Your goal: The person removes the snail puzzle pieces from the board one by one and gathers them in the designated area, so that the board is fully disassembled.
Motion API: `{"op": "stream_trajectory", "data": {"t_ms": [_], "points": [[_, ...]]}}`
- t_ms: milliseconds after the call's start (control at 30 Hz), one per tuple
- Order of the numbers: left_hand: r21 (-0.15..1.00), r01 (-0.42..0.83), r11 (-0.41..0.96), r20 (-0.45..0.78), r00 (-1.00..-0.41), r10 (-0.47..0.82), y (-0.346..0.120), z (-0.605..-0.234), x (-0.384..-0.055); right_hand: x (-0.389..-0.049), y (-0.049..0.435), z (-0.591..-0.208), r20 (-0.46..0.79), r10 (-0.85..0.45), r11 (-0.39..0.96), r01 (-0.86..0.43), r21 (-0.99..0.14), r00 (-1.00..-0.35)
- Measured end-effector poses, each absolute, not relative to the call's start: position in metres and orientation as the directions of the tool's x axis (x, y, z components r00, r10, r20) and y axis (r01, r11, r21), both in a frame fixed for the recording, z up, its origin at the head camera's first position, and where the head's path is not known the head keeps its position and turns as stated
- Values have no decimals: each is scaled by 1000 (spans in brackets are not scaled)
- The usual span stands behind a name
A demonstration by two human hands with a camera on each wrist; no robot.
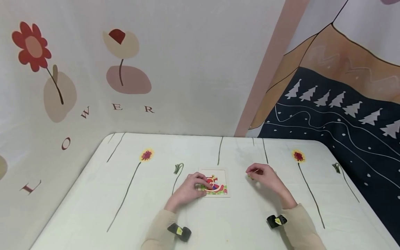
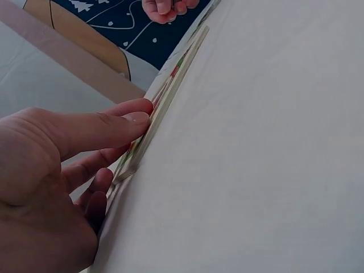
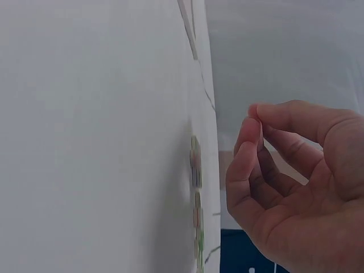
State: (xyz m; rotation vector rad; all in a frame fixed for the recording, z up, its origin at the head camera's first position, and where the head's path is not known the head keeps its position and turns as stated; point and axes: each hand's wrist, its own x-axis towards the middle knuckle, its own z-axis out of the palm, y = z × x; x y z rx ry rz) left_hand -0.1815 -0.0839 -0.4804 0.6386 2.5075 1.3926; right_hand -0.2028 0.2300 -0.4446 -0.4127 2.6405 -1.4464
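Note:
My left hand (image 1: pixel 190 187) rests on the left part of a small square wooden puzzle board (image 1: pixel 228 182) that lies flat on the table. Its thumb touches the near edge and its relaxed fingers reach across the coloured picture, hiding part of it. In the left wrist view, the board (image 2: pixel 170 94) shows edge-on under the thumb. To the right, my right hand (image 1: pixel 264 176) hovers above the table, fingers curled and thumb tip against the index finger. Nothing shows between them. Small coloured puzzle pieces (image 3: pixel 196 162) lie on the table beside this hand.
A white cloth (image 1: pixel 125 208) printed with flowers covers the table. Behind it hangs a printed curtain (image 1: pixel 193 69), with a dark tree-patterned part at right. A black wrist device (image 1: pixel 276 221) sits at the right sleeve, and another (image 1: pixel 179 232) at the left.

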Motion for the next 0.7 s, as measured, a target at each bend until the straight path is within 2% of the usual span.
{"op": "stream_trajectory", "data": {"t_ms": [700], "points": [[856, 242, 458, 12, -893, 450, -84, -480, -182, -213, 182, -451, 40, -385, 465, -231, -855, -922]]}}
